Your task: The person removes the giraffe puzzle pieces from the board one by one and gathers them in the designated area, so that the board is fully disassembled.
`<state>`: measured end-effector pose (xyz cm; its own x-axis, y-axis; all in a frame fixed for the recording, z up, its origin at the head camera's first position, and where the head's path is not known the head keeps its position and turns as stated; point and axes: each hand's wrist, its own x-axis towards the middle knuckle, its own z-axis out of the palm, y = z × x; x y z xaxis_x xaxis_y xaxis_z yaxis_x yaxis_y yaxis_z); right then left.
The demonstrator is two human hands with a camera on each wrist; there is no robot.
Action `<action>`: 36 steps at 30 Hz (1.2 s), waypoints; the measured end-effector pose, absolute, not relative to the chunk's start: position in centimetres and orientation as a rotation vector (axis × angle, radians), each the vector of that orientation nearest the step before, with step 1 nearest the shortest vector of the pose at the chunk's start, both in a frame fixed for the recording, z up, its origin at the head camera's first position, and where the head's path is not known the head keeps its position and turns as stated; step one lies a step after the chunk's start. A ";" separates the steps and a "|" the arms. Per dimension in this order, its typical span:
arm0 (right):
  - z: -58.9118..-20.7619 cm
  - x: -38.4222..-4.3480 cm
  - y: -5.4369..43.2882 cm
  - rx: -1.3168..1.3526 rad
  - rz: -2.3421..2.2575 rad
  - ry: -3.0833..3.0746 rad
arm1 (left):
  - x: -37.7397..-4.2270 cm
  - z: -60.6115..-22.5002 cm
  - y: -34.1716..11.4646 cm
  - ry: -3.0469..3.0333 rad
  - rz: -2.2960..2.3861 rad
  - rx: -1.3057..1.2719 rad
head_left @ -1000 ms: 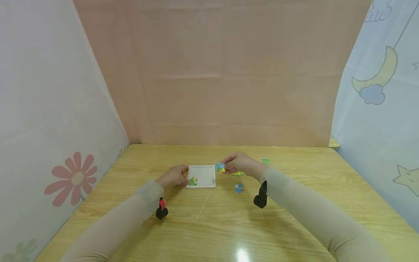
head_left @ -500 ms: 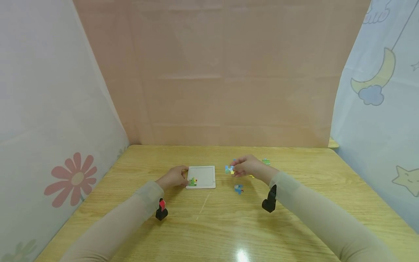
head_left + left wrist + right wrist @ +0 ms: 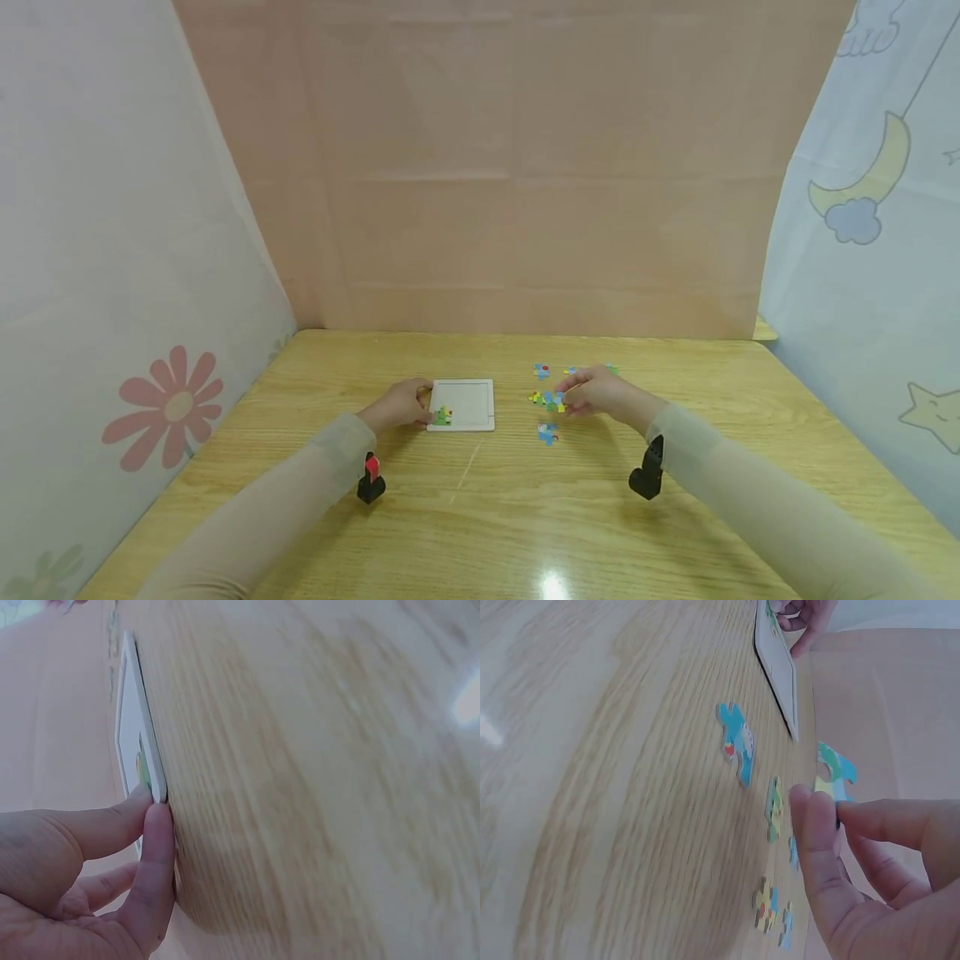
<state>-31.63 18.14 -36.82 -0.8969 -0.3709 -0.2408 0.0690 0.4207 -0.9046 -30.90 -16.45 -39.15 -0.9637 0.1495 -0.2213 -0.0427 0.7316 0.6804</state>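
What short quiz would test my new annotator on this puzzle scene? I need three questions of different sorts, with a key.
1. True or false: the left hand grips the white puzzle tray at its edge.
2. What does the right hand pinch? A a puzzle piece, B a pen, C nothing.
3. Fill in: one piece already lies in the tray's near-____ corner.

Key: 1 true; 2 A; 3 left.

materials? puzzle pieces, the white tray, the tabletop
Puzzle piece: looks like thin card or thin wood, flat die-cut edge, printed matte colours; cannot tell which.
White tray: rigid thin board with a raised rim, smooth white finish; plastic or painted wood.
Tabletop: wood or wood-look laminate, visible grain, glossy enough to reflect a light.
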 end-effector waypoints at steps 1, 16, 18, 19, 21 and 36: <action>-36.9 -31.5 18.3 -0.250 -1.453 2.291 | -30.9 -39.1 -16.4 2.669 1.066 0.082; -37.4 -29.5 21.0 -0.120 -1.279 2.346 | -30.7 -39.0 -16.4 2.634 1.120 0.043; -37.4 -29.4 21.3 -0.090 -1.264 2.357 | -30.7 -39.0 -16.3 2.633 1.119 0.043; -37.5 -29.4 21.4 -0.075 -1.263 2.363 | -30.8 -39.0 -16.3 2.633 1.118 0.043; -37.7 -29.4 21.6 -0.064 -1.259 2.378 | -30.8 -39.0 -16.3 2.630 1.122 0.041; -38.1 -29.6 21.8 -0.091 -1.263 2.430 | -31.1 -39.2 -16.3 2.618 1.127 0.023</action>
